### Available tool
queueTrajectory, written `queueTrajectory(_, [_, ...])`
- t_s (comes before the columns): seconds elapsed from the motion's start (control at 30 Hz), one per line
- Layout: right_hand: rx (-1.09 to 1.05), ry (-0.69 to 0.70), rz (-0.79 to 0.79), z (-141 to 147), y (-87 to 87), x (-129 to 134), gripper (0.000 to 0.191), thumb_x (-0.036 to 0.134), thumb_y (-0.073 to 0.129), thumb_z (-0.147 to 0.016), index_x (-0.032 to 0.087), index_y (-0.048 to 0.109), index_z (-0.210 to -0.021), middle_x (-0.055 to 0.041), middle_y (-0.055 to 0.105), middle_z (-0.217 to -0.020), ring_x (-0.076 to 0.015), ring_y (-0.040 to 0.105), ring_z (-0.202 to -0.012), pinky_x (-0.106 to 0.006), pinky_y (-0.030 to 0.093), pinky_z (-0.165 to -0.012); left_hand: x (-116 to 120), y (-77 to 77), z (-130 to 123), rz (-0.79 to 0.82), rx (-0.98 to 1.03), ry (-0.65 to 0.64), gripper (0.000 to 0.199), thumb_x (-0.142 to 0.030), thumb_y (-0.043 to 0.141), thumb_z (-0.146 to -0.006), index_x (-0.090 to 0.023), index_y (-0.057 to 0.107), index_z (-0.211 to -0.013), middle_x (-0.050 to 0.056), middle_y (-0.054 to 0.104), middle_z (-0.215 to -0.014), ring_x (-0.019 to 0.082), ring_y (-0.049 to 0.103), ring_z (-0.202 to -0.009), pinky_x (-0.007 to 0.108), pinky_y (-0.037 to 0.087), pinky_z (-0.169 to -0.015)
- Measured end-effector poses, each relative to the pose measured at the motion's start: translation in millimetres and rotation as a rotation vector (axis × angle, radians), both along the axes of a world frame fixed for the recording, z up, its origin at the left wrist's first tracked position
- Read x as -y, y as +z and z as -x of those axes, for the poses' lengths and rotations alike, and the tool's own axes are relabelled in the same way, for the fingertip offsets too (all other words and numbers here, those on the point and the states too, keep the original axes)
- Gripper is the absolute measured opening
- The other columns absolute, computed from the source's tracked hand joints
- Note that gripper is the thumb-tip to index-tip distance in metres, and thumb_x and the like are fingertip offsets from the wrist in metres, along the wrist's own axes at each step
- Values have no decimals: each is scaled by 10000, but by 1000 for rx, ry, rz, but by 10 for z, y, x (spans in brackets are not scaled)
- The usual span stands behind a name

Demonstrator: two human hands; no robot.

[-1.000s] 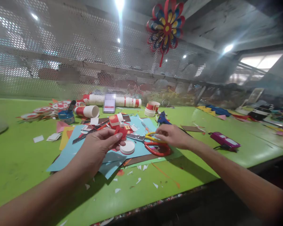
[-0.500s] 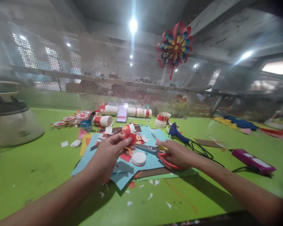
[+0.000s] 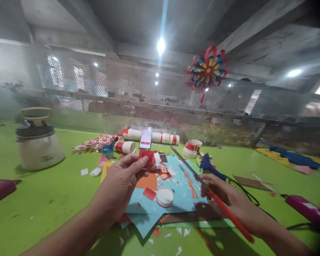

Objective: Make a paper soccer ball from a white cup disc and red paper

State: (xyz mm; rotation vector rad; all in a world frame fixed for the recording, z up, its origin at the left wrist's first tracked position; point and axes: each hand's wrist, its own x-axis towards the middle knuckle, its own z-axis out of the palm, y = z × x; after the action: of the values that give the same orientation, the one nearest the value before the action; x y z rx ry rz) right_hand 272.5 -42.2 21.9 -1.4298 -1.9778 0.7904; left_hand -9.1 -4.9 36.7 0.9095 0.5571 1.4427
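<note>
Between the thumb and fingers of my left hand (image 3: 128, 177) is a small red paper piece (image 3: 147, 156), raised above the work pile. My right hand (image 3: 226, 195) is closed around a pair of red-handled scissors (image 3: 221, 204), whose blades point up and away to the left, apart from the paper. Below both hands lies light blue paper (image 3: 178, 206) with a white round lid (image 3: 164, 197), a red scrap (image 3: 149, 193) and an orange sheet (image 3: 146, 182) on it. A second, orange-handled cutting tool (image 3: 189, 183) rests to the right on the blue paper.
A phone (image 3: 145, 138) leans against a white-and-red paper tube (image 3: 160, 137). On the right are a blue glue gun (image 3: 212, 169) with a black cord and a purple power strip (image 3: 306, 209). A large jug (image 3: 40, 145) stands left, near a blue jar (image 3: 107, 151). Paper scraps litter the green table.
The scissors have come away from the red paper and swung upright, tilting to the right in my right hand. My left hand still pinches the red paper. The whole view has shifted.
</note>
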Motion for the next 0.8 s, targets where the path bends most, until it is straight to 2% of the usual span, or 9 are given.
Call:
queueTrajectory(0.13, [-73, 143, 30, 314, 97, 42, 330, 437, 553, -882, 221, 482, -1121, -57, 577, -1003, -206, 567, -906, -323, 486, -780, 20, 38, -4, 13, 49, -38, 96, -172, 772, -720, -139, 682, -705, 31, 713, -747, 131, 656, -726, 250, 522, -753])
queueTrajectory(0.27, [-48, 259, -54, 522, 76, 53, 373, 532, 489, -888, 216, 533, -1080, -58, 570, -925, -194, 550, -810, -310, 482, -719, 20, -5, -5, 15, 17, -38, 61, -186, 745, -758, -144, 704, -742, 51, 743, -823, 143, 676, -808, 236, 509, -802])
queueTrajectory(0.4, [-85, 220, -114, 588, -40, 61, 424, 578, 457, -895, 221, 568, -1096, -70, 607, -889, -190, 569, -752, -293, 486, -673, 10, -34, -5, 16, -16, -29, 85, -186, 727, -775, -150, 691, -707, 55, 751, -833, 157, 675, -871, 246, 499, -847])
queueTrajectory(0.5, [-128, 227, -146, 611, -106, 47, 458, 602, 420, -901, 206, 595, -1050, -51, 573, -811, -170, 534, -694, -271, 473, -626, 1, -40, -22, 26, -37, -25, 92, -192, 726, -776, -145, 693, -705, 53, 749, -807, 152, 674, -849, 255, 496, -869])
queueTrajectory(0.63, [-143, 265, -139, 654, -149, 32, 509, 655, 373, -890, 195, 563, -998, -18, 501, -735, -143, 449, -628, -243, 397, -550, 1, -56, -52, 30, -45, -12, 72, -202, 748, -750, -143, 712, -728, 52, 753, -810, 151, 674, -825, 260, 507, -853])
queueTrajectory(0.8, [-110, 183, -165, 689, -215, 54, 614, 752, 311, -849, 200, 535, -997, 12, 448, -692, -121, 388, -570, -245, 308, -512, 15, -90, -78, 47, -40, -8, 82, -223, 763, -731, -152, 725, -720, 47, 752, -797, 164, 674, -830, 284, 504, -866])
